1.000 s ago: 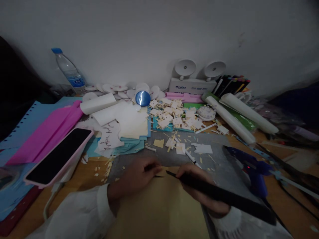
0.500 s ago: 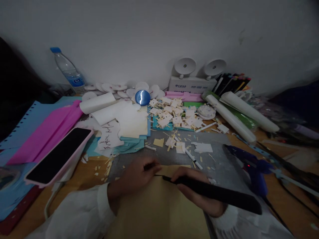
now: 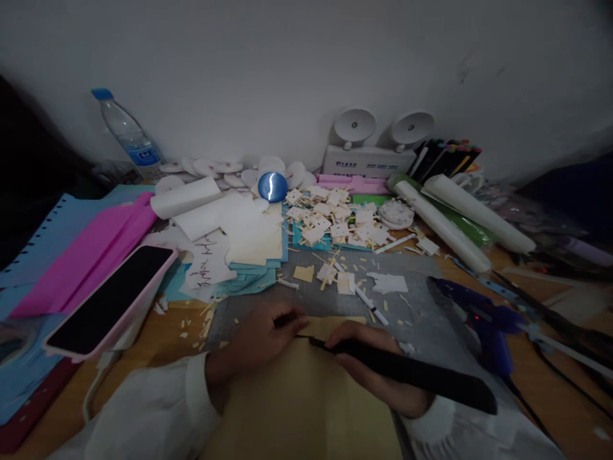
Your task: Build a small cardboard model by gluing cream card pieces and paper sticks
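Observation:
A tan sheet of card (image 3: 306, 402) lies on a grey cutting mat (image 3: 416, 319) in front of me. My left hand (image 3: 261, 338) rests on the sheet's upper left part, fingers curled and pressing it down near the top edge. My right hand (image 3: 378, 370) is wrapped round a long black craft knife (image 3: 412, 374). The knife's tip touches the card close to my left fingertips, near the top edge. Both wrists show white sleeves.
A phone in a pink case (image 3: 108, 300) lies at the left on pink and blue paper (image 3: 76, 255). Small card cut-outs (image 3: 335, 223) litter the middle. A blue glue gun (image 3: 483, 319), white rolls (image 3: 454, 230), markers (image 3: 445, 160), a water bottle (image 3: 127, 134) and a white box (image 3: 366, 163) surround them.
My right hand and the black knife have slid left and slightly down, so the tip has neared my left fingers. My left hand has stayed on the card.

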`<state>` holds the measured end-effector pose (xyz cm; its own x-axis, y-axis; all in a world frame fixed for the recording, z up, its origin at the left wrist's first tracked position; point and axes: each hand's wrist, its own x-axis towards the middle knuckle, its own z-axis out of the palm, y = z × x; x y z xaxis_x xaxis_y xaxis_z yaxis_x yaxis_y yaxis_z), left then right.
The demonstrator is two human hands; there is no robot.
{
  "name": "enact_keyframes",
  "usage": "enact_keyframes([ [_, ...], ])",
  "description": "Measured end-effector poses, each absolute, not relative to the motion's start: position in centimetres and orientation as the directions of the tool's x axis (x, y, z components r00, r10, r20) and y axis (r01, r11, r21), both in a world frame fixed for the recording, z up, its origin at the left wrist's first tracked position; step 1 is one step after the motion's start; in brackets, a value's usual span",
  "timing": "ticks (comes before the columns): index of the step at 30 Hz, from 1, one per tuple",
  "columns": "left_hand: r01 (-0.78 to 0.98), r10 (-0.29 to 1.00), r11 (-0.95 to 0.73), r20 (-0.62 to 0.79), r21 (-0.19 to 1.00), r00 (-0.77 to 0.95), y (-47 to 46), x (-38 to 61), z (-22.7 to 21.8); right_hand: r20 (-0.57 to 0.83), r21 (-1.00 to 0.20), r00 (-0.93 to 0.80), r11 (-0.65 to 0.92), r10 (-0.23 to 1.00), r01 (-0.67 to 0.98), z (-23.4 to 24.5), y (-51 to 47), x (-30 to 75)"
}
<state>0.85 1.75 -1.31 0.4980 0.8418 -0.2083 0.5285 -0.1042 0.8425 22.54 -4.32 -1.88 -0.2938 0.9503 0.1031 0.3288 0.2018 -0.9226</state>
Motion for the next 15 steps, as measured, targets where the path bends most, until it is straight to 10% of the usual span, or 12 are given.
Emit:
enact_keyframes([
  [15, 0.514, 0.848, -0.115, -0.185, 0.850, 0.497, 1.7, 0.8, -1.1, 0.140, -0.892, -0.285, 0.246, 0.948, 0.379, -3.0, -4.4, 22.5],
])
